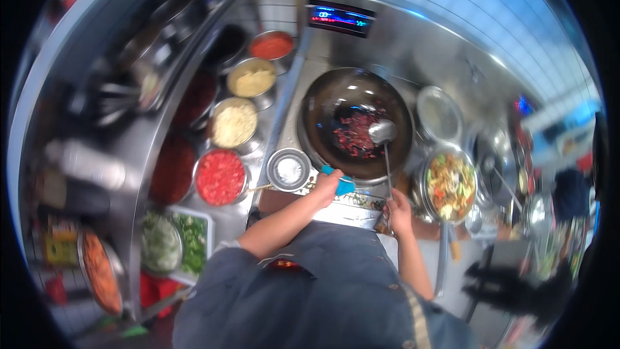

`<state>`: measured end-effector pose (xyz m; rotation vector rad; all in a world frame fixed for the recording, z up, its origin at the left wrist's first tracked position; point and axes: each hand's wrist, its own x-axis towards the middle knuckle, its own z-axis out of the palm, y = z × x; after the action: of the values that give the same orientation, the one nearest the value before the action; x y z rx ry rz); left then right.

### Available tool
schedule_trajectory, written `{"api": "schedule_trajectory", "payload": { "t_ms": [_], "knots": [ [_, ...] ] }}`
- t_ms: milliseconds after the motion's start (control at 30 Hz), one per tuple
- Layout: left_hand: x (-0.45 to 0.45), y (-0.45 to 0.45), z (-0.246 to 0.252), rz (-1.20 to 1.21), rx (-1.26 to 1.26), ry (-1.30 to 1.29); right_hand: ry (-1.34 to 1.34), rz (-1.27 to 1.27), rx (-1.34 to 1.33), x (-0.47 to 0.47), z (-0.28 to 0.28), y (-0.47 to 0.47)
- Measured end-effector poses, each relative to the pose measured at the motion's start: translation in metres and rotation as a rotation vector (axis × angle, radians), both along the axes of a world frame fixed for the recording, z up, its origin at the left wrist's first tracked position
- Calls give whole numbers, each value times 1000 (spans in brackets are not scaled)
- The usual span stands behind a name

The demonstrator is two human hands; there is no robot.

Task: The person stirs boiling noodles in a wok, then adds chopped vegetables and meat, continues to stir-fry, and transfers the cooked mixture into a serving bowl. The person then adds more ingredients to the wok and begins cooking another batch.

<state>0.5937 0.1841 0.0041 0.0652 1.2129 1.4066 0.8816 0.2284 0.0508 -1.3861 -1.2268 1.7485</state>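
Observation:
A dark wok (319, 102) sits on the stove in front of me, with chopped dark-red bits (356, 135) in its bottom. My left hand (327, 188) grips a teal cloth (345, 185) against the wok's near rim. A long-handled metal ladle (382, 132) is held by its handle in my right hand (399, 211); its bowl rests among the red bits, at their right side. Just left of the cloth stands a small metal bowl of white powder (289, 169). Cooked mixed vegetables (450, 185) fill a strainer or pan with a long handle at the right.
Along the left stand bowls of diced red food (220, 177), chopped pale food (235, 123), a yellowish food (252, 77) and red seasoning (271, 45). A tray of chopped greens (193, 240) lies nearer. A round metal container (440, 114) is right of the wok; a steel shelf (160, 126) edges the left.

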Motion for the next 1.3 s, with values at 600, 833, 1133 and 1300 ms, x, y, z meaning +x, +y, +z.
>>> {"api": "schedule_trajectory", "payload": {
  "t_ms": [600, 833, 1133, 1300],
  "knots": [
    [13, -6, 18, 145, 75, -65, 164, 144, -389, -9, 47, 64],
    [8, -71, 80, 211, 81, -100, -768, 387, 826, -38, 70, 95],
    [-75, -252, 93, 337, 112, 26, -32, 700, 204, -190, 168, 6],
    [-91, -292, 99, 365, 94, 22, -341, 951, 915, -315, 146, -29]
  ]
}}
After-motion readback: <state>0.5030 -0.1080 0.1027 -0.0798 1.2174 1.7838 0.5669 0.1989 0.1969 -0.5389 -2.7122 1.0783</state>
